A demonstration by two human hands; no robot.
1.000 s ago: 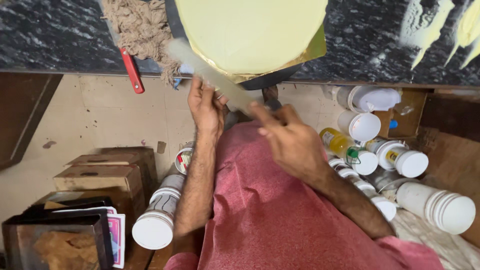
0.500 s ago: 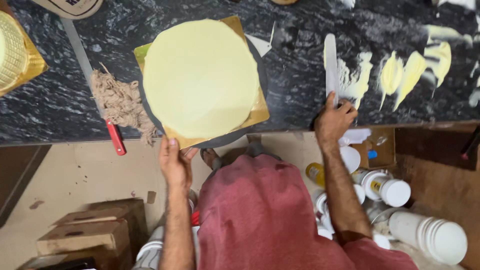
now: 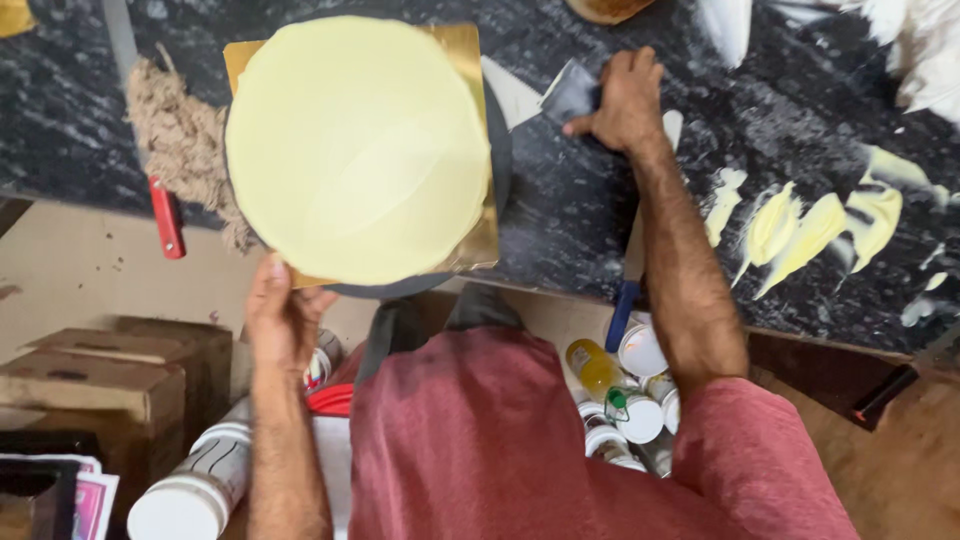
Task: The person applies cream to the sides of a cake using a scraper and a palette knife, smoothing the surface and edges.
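A dark speckled counter (image 3: 600, 220) smeared with pale cream stands above a floor cluttered with boxes and jars. The left hand (image 3: 278, 322) grips the near rim of the turntable (image 3: 500, 150) bearing 1 round yellow cake (image 3: 358, 150). The right hand (image 3: 622, 100) seems closed on a scraper (image 3: 568, 92)

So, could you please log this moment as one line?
left hand: on edge of gold board under cake | right hand: on scraper | counter: icing smears
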